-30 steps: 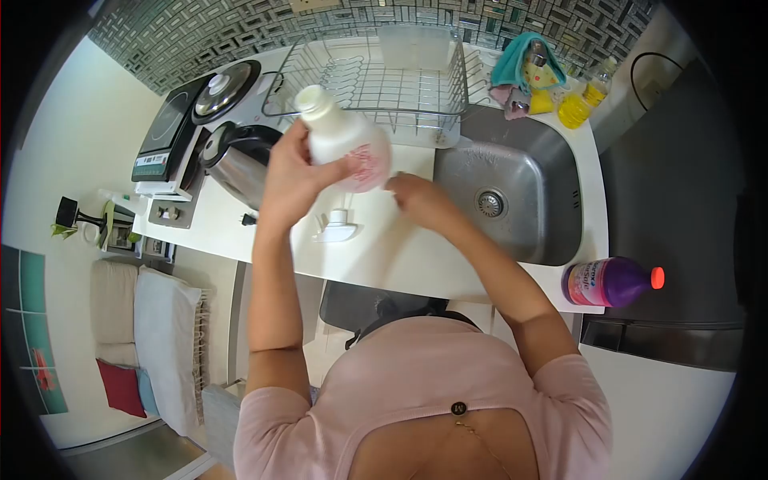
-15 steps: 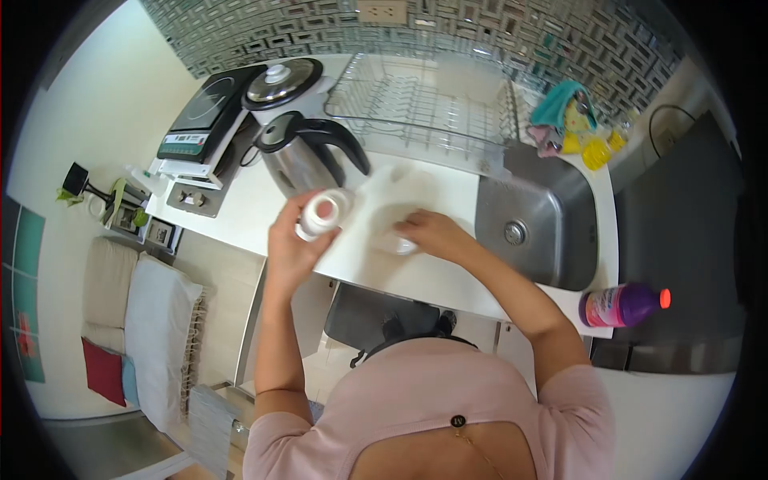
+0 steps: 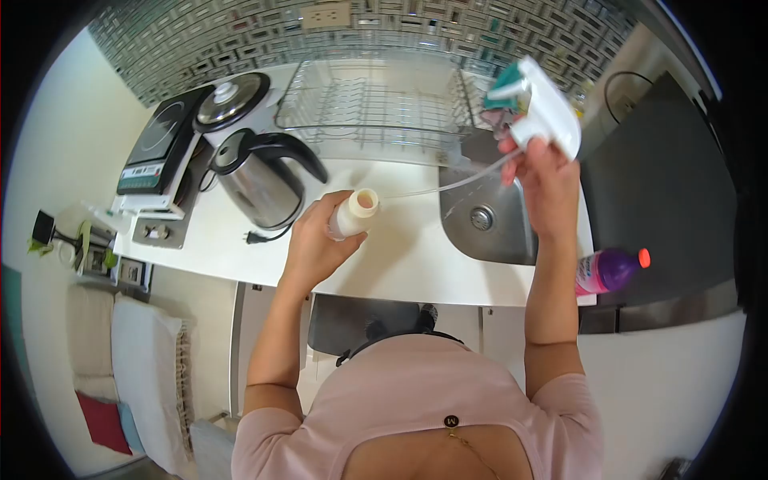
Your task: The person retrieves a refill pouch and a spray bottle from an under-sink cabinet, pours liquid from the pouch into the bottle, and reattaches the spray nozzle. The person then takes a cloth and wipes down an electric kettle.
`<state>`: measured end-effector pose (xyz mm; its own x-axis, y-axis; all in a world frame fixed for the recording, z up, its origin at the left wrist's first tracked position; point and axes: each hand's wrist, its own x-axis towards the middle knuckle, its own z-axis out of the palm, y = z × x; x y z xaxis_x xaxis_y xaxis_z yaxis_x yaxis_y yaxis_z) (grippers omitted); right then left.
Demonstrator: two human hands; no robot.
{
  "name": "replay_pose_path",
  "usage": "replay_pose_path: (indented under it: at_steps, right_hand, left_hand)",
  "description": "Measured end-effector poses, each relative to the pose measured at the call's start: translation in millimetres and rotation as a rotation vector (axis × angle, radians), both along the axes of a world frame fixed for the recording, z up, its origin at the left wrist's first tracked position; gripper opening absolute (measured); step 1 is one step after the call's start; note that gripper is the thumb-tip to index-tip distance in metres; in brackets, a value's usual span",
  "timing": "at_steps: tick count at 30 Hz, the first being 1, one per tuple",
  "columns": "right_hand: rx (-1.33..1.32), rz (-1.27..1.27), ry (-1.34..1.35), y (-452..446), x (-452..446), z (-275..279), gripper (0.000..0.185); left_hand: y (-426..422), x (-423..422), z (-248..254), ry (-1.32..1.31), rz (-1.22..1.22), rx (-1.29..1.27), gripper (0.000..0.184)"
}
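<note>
My left hand (image 3: 320,240) is wrapped round a white bottle (image 3: 350,220), whose uncapped round mouth faces up toward me. Raised over the sink's right side, my right hand (image 3: 544,176) grips a white spray trigger head (image 3: 548,112). From it a thin clear dip tube (image 3: 456,185) curves left and down, its far end near the bottle's neck but outside the mouth. Beside my left hand stands a steel electric kettle (image 3: 260,184) with a black handle.
A wire dish rack (image 3: 376,100) spans the counter's back. The steel sink (image 3: 480,240) lies right of the white counter (image 3: 400,272). A purple bottle with a red cap (image 3: 616,270) rests at the right edge. A black cooktop (image 3: 160,132) and a lidded pot (image 3: 232,102) stand left.
My right hand has risen from the counter toward the back right and now holds the spray head with its tube. My left hand still grips the bottle, and the view has shifted.
</note>
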<state>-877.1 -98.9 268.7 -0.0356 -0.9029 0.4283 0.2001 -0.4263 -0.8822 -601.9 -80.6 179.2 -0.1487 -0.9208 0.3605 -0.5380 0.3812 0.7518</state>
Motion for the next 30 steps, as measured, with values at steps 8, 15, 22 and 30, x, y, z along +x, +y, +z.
replay_pose_path:
  at_steps: [8, 15, 22, 30]
  right_hand:
    - [-0.036, 0.009, 0.18, 2.2, 9.6, 55.4, 0.032]
    - [-0.002, -0.041, 0.338, -5.3, 6.8, 55.3, 0.032]
    - [0.087, 0.022, 0.3, -10.6, 28.1, 13.7, 0.039]
    - [0.106, 0.107, 0.298, -17.9, 29.3, 13.4, 0.037]
  left_hand:
    - [-20.5, -33.6, -25.0, -0.081, -0.047, 0.075, 0.052]
    - [-21.1, -39.1, -18.3, -0.131, -0.02, 0.019, 0.054]
    - [-17.1, -50.8, -17.1, -0.26, -0.058, 0.02, 0.047]
    - [-16.5, -62.0, -23.0, -0.304, -0.038, -0.01, 0.05]
